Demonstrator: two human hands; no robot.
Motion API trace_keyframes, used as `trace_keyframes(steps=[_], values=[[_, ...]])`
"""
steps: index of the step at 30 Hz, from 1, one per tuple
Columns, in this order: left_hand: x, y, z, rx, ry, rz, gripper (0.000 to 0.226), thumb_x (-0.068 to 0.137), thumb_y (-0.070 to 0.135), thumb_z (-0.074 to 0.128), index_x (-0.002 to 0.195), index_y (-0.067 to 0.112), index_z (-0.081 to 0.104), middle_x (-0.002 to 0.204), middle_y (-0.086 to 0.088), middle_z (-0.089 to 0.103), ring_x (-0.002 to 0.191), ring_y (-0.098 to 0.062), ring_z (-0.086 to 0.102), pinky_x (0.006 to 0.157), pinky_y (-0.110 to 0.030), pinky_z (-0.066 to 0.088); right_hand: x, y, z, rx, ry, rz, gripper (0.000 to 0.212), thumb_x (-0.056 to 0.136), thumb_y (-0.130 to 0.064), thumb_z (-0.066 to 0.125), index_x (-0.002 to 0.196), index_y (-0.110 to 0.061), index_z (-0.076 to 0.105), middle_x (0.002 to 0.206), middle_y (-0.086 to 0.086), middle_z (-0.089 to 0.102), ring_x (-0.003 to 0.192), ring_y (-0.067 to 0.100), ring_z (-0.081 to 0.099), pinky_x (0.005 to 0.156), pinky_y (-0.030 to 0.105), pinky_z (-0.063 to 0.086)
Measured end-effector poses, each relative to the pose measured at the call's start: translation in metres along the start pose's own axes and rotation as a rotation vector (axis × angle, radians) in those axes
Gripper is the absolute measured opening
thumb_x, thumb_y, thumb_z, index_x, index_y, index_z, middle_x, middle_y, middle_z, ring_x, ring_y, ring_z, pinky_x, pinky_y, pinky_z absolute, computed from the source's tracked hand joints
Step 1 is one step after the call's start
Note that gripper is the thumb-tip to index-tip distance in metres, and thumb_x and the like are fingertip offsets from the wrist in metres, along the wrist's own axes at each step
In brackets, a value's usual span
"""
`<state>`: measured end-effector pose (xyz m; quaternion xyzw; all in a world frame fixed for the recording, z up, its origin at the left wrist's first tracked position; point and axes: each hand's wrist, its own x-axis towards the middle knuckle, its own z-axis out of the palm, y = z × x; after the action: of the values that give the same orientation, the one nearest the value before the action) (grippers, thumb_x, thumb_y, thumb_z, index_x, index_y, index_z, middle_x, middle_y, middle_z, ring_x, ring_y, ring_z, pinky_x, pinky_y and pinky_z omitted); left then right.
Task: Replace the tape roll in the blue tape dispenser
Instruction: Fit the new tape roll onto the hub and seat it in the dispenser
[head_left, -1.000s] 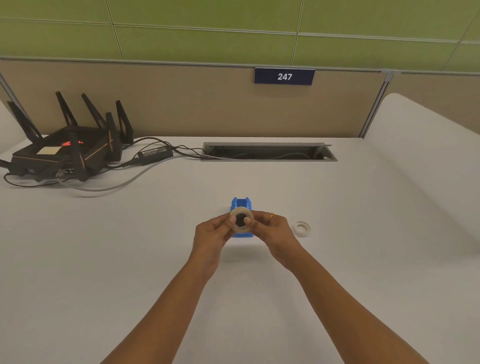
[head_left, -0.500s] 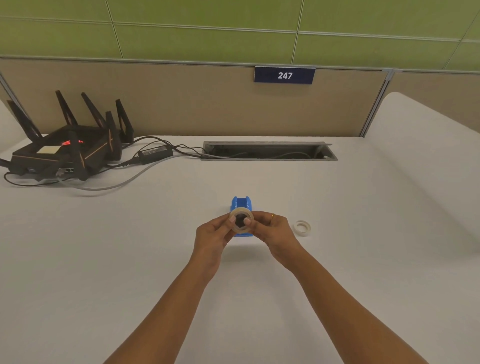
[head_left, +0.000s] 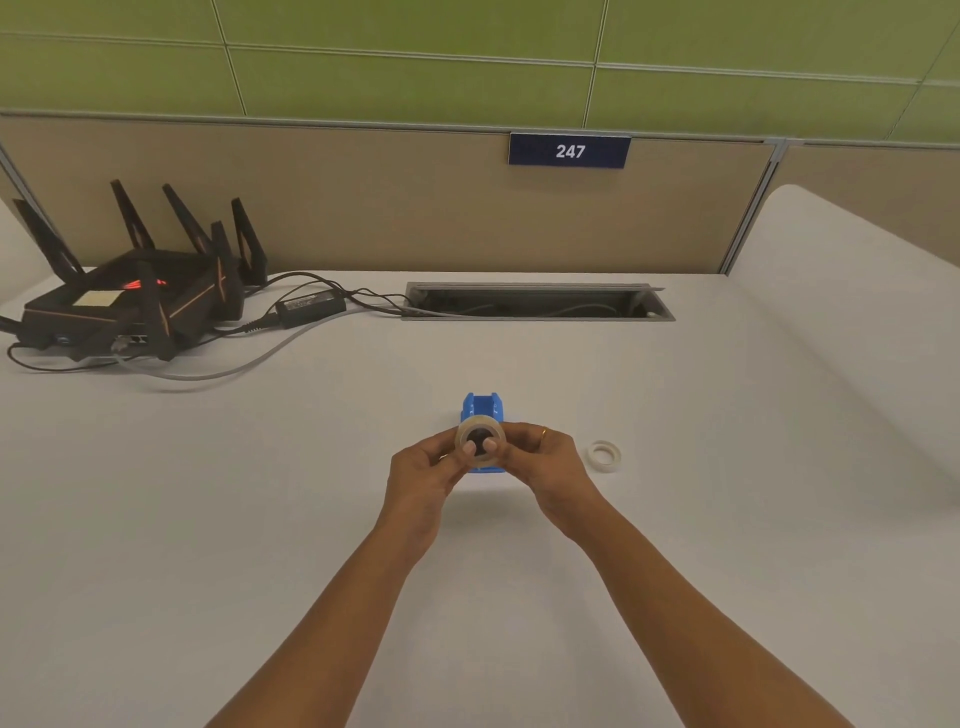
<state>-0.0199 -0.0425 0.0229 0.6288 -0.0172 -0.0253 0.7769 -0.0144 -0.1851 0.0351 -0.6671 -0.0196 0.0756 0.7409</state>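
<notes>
Both hands are up over the middle of the white desk (head_left: 260, 519), and between them sits a clear tape roll (head_left: 480, 440), face toward the camera, dark core showing. The left hand (head_left: 427, 474) pinches the roll's left edge, thumb tip at the core; the right hand (head_left: 540, 458), a ring on one finger, pinches the right edge the same way. Just behind the roll, partly hidden, the blue tape dispenser (head_left: 482, 407) stands on the desk. To the right, apart from the hands, lies a white empty ring (head_left: 604, 455). Far left, a black router (head_left: 130, 296) with its cables.
</notes>
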Motion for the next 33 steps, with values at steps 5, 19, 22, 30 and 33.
trace_keyframes(steps=[5,19,22,30,33], values=[[0.0,0.003,-0.003,-0.011,-0.038,-0.01,0.014,0.071,0.025,0.068,0.082,0.032,0.073,0.087,0.01,0.075,0.092,-0.011,0.068,0.076,-0.017,0.052,0.002,-0.001,-0.003,-0.012,-0.024,0.019,0.027,0.08,-0.013,0.066,0.106,-0.004,0.066,0.104,0.017,0.069,0.091,0.018,0.067,0.083,0.021,0.054],[-0.001,0.01,-0.004,-0.198,-0.093,-0.133,0.016,0.08,0.017,0.059,0.082,0.023,0.074,0.087,0.005,0.075,0.084,-0.01,0.069,0.066,-0.016,0.053,-0.002,-0.007,-0.011,0.089,-0.154,0.1,0.028,0.087,-0.016,0.057,0.115,-0.012,0.06,0.12,0.007,0.062,0.105,0.017,0.061,0.091,0.031,0.053],[-0.001,0.01,-0.003,-0.29,-0.087,-0.209,0.017,0.083,0.017,0.056,0.093,0.021,0.07,0.089,0.003,0.075,0.08,-0.011,0.069,0.064,-0.018,0.055,-0.003,-0.009,-0.011,0.002,-0.19,0.071,0.037,0.083,-0.011,0.061,0.119,-0.022,0.057,0.128,0.004,0.058,0.112,0.019,0.059,0.097,0.039,0.048],[0.0,0.006,-0.001,-0.433,-0.128,-0.313,0.023,0.087,0.02,0.05,0.1,0.011,0.066,0.09,-0.006,0.074,0.075,-0.012,0.069,0.065,-0.024,0.056,-0.002,-0.015,-0.001,-0.184,-0.117,-0.059,0.048,0.072,-0.008,0.074,0.112,-0.03,0.061,0.116,-0.003,0.067,0.106,-0.001,0.06,0.088,0.014,0.045],[0.001,0.006,0.0,-0.233,-0.054,-0.275,0.02,0.09,0.021,0.048,0.095,0.016,0.067,0.083,0.002,0.075,0.077,-0.01,0.068,0.071,-0.027,0.052,0.0,-0.014,0.0,-0.25,-0.06,-0.094,0.052,0.069,-0.007,0.076,0.116,-0.023,0.06,0.114,0.004,0.067,0.109,0.009,0.06,0.09,0.021,0.05]])
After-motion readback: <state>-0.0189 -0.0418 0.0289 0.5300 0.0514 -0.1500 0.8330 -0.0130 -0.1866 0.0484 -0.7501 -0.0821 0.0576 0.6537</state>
